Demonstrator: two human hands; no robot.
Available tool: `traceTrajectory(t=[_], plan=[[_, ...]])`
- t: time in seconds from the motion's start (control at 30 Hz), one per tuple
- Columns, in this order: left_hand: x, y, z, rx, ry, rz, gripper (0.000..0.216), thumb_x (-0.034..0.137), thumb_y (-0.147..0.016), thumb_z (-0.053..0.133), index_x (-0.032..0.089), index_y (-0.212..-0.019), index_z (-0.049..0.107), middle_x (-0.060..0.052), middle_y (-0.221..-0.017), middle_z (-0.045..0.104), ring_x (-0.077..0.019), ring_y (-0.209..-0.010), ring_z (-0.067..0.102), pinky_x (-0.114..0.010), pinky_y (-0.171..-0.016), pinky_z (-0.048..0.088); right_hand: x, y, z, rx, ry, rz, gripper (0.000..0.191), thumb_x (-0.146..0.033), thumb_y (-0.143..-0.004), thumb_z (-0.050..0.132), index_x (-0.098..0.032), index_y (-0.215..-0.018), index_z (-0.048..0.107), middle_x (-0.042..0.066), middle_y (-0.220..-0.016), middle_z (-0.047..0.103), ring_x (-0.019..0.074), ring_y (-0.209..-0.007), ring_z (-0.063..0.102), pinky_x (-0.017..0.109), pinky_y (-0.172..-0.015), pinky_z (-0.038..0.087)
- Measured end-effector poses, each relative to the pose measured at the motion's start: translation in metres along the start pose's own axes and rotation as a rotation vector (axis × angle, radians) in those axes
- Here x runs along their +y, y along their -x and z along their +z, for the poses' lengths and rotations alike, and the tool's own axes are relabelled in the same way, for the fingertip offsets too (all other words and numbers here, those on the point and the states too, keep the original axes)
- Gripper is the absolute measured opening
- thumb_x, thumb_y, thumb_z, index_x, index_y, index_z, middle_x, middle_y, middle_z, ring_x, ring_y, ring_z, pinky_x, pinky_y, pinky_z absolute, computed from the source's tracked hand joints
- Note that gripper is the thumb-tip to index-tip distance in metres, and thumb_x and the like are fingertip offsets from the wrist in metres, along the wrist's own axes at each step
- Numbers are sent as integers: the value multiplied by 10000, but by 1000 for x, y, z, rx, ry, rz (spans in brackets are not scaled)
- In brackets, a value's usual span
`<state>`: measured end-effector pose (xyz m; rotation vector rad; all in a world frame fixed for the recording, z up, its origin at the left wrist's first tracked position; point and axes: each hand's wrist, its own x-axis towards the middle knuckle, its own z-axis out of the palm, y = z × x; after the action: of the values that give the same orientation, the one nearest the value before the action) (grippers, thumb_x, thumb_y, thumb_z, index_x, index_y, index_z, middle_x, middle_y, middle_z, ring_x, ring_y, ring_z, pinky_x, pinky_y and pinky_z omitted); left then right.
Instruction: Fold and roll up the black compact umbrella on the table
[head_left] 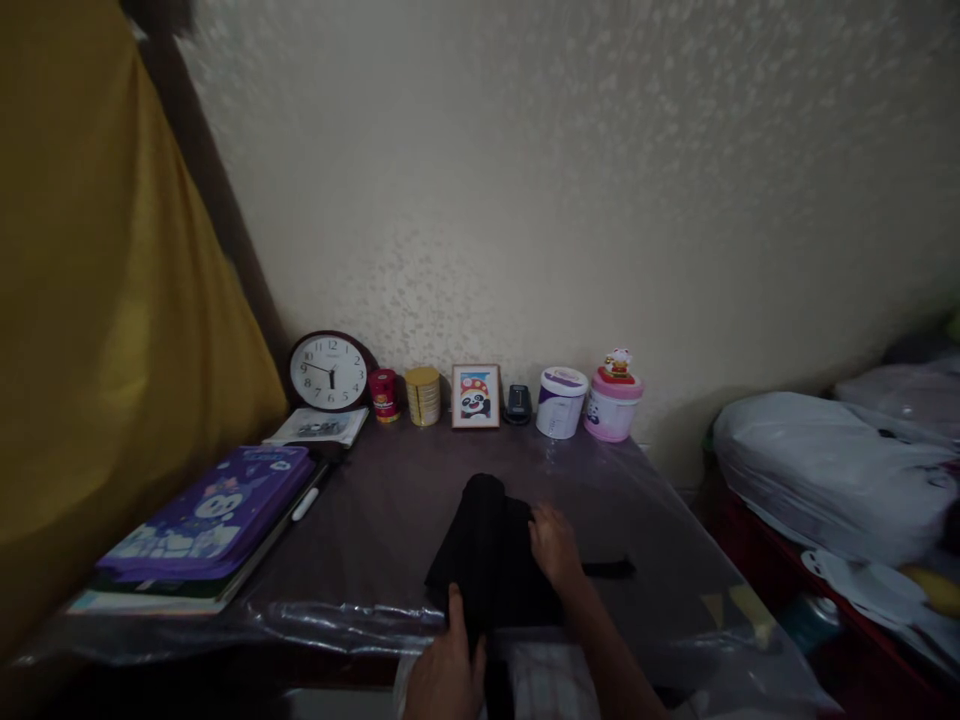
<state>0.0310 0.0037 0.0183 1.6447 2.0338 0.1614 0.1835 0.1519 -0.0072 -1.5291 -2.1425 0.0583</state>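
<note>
A black cloth piece (487,550), partly folded over itself, lies at the near middle of the table; its exact kind I cannot make out. A thin black strap (611,569) sticks out to its right. At the cloth's near left edge is my left hand (448,670), index finger along the fabric and thumb a little apart, the other fingers mostly hidden. My right hand (555,545) is on the cloth's right side, its fingers curled over the fabric. A second black strip (499,690) hangs below the table edge beside my left hand.
A plastic-covered table (375,520) carries a purple case (217,510) on books at left and a white pen (305,504). Along the wall stand a clock (328,372), small tins, a framed panda picture (475,397) and two tubs. Plastic bags (832,470) lie beyond the right edge.
</note>
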Motion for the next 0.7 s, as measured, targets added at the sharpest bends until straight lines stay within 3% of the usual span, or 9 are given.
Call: traceTrajectory(t=[0.17, 0.33, 0.5, 0.6, 0.7], plan=[[-1, 0, 1, 4, -6, -6, 604, 284, -906, 313, 54, -1408, 67, -142, -1076, 650, -222, -973, 616, -290, -772, 414, -3, 3, 5, -106, -73, -129, 360, -143, -838, 379, -158, -1116, 607, 106, -1227, 581, 223, -1160, 503, 365, -972, 388], [-2, -1, 3, 8, 1, -18, 606, 311, -909, 308, 74, -1411, 66, -141, -1063, 656, -214, -957, 621, -281, -760, 408, 22, 18, -4, -22, -99, 165, 368, -169, -837, 336, -96, -1085, 598, 172, -1125, 621, 241, -1053, 570, 359, -903, 416], [-3, -1, 2, 8, 38, -22, 600, 303, -908, 322, 73, -1409, 86, -137, -1088, 645, -189, -988, 610, -249, -793, 406, 33, 30, -16, -53, -224, 271, 349, -279, -828, 344, -117, -924, 638, 152, -903, 687, 243, -833, 645, 352, -765, 465], [-5, -1, 2, 12, 56, -14, 602, 313, -908, 320, 69, -1408, 91, -137, -1091, 643, -194, -991, 610, -250, -797, 409, 30, 31, -18, -88, -459, 387, 350, -351, -780, 397, -129, -868, 653, 140, -867, 698, 250, -804, 651, 355, -745, 474], [-6, -2, 4, 20, 64, -9, 609, 311, -903, 326, 66, -1407, 87, -139, -1106, 636, -193, -987, 611, -250, -797, 407, 26, 29, -18, -79, -545, 418, 364, -397, -746, 422, -142, -828, 668, 127, -870, 706, 251, -838, 648, 348, -760, 476]])
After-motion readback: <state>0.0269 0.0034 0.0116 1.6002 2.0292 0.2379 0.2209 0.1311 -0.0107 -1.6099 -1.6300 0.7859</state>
